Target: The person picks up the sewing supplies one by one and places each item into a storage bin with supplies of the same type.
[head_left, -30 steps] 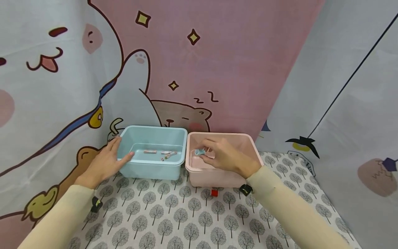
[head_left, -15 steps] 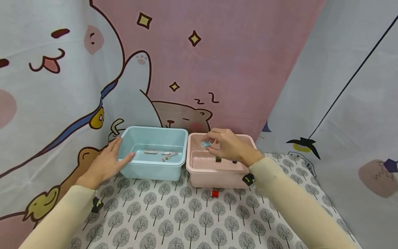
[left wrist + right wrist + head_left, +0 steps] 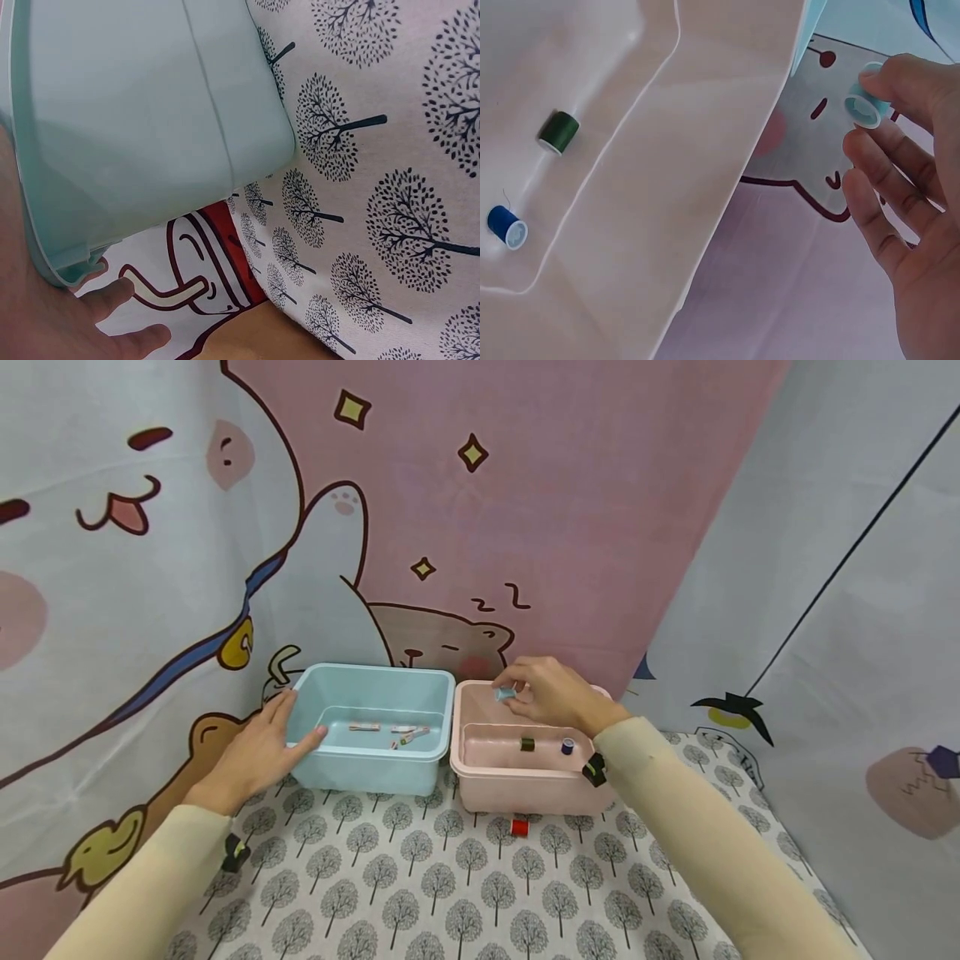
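Observation:
My right hand [image 3: 551,693] pinches a light blue thread spool [image 3: 866,97] between thumb and fingertips, above the back of the pink bin [image 3: 536,772]. Inside that bin lie a green thread spool [image 3: 559,133] and a dark blue thread spool [image 3: 508,227]. My left hand [image 3: 258,747] rests at the left rim of the light blue bin [image 3: 367,772], its fingers spread along the edge. Several small pinkish items [image 3: 364,727] lie on the blue bin's floor, too small to identify. A red thread spool [image 3: 520,828] sits on the cloth before the pink bin.
Both bins stand side by side on a tree-print tablecloth [image 3: 420,877]. Close behind them hangs a pink and white cartoon curtain [image 3: 585,527], and another light curtain [image 3: 840,610] bounds the right side.
My right hand has risen from inside the pink bin toward its back rim with the light blue spool, uncovering the green and dark blue spools. The left hand stays at the blue bin.

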Demonstrator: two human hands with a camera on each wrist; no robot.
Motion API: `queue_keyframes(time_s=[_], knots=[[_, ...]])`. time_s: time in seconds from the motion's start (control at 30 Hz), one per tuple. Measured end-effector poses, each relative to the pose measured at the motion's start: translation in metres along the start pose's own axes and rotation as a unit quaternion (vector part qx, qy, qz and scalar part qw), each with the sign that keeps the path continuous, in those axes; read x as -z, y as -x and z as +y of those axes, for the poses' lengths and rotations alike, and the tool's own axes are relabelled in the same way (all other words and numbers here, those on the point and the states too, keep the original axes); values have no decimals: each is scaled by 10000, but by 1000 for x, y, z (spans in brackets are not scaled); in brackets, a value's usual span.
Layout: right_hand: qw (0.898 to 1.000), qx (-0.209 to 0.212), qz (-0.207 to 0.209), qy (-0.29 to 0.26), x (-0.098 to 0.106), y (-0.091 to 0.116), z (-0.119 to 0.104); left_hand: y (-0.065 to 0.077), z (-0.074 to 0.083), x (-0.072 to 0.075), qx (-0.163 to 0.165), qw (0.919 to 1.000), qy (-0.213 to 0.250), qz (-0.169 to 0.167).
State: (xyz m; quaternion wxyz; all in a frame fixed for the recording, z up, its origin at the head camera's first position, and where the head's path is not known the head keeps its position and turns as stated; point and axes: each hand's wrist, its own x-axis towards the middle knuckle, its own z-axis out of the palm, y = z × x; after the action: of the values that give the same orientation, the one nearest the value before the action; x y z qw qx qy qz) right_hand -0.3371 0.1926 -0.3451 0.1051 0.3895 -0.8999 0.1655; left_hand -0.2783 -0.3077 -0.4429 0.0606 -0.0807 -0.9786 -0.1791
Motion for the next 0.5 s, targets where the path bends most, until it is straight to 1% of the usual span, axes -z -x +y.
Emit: queue_keyframes(time_s=[0.23, 0.5], knots=[[9994, -285, -173, 99, 0, -9, 7, 0, 1, 0, 11, 10000, -24, 5], [9989, -372, -284, 53, -5, -12, 15, 0, 0, -1, 5, 10000, -51, 23]])
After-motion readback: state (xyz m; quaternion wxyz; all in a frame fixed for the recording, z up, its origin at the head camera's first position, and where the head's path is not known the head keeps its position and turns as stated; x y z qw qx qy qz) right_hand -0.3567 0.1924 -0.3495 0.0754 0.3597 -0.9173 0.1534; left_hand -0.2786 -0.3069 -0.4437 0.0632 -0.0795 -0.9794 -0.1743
